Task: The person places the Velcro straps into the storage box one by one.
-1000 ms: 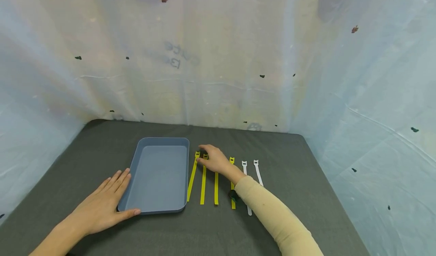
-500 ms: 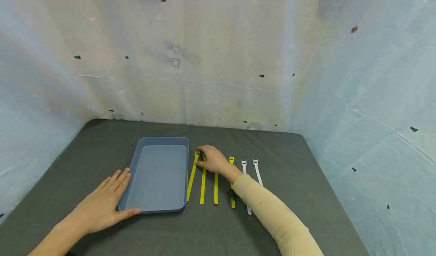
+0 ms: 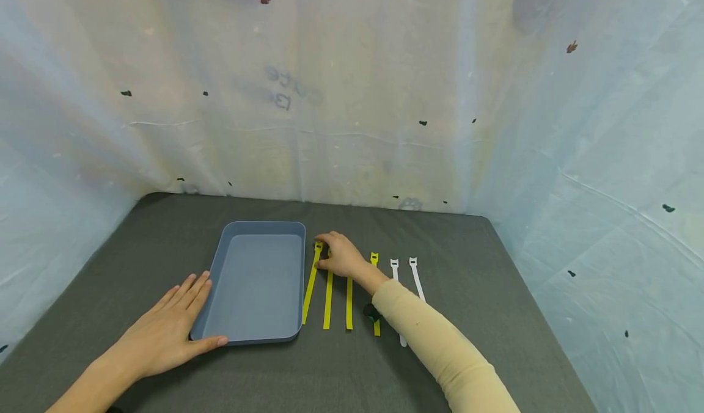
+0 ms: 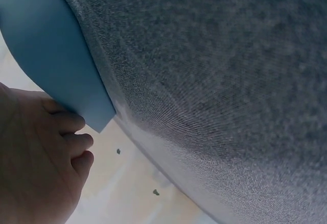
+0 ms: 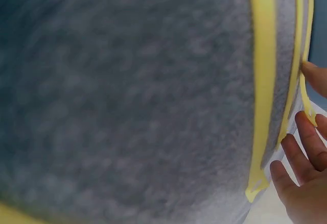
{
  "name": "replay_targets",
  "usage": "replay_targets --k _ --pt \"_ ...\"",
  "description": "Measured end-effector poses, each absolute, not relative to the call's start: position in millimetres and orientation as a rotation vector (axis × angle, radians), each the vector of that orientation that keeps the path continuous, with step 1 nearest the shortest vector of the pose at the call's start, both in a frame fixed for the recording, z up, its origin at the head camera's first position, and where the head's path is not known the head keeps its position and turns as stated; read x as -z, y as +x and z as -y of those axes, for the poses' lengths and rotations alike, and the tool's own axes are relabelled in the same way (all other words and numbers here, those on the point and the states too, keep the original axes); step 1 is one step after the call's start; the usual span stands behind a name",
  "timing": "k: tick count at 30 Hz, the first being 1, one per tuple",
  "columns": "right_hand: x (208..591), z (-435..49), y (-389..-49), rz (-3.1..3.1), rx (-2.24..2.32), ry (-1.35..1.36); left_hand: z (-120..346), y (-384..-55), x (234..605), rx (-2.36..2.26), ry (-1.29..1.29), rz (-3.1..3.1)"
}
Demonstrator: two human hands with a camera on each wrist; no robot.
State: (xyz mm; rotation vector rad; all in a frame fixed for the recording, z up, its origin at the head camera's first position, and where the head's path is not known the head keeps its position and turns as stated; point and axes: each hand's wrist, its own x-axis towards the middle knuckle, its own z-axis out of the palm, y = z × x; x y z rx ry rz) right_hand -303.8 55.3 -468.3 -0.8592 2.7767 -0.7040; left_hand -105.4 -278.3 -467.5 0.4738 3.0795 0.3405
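My left hand (image 3: 159,333) rests against the left side of a shallow blue-grey tray (image 3: 302,278), fingers straight along its rim and thumb at the near corner. The tray also shows in the left wrist view, beside the left hand (image 4: 41,152). My right hand (image 3: 341,257) is at the head end of the leftmost yellow cable tie (image 3: 310,291), a strap with a slotted head. In the right wrist view, the right hand (image 5: 306,168) holds this tie between thumb and fingertips, and its slotted end bends up off the table. The other fingers hover over the neighbouring yellow tie (image 3: 327,306).
More yellow ties (image 3: 349,306) and two white cable ties (image 3: 416,278) lie in a row to the right, partly under the right forearm. A dark grey cloth (image 3: 264,379) covers the table. Pale plastic sheeting (image 3: 352,95) hangs behind and at both sides.
My right hand has shifted slightly left and its fingers have closed in on the leftmost yellow tie's head. The left hand and tray have stayed put.
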Motion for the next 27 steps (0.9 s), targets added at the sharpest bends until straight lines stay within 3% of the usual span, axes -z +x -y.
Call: replay_targets --k 27 --pt "467.4 -50.8 -298.8 -2.831 0.866 -0.818 277.7 -104.0 467.3 -0.349 0.481 -3.087"
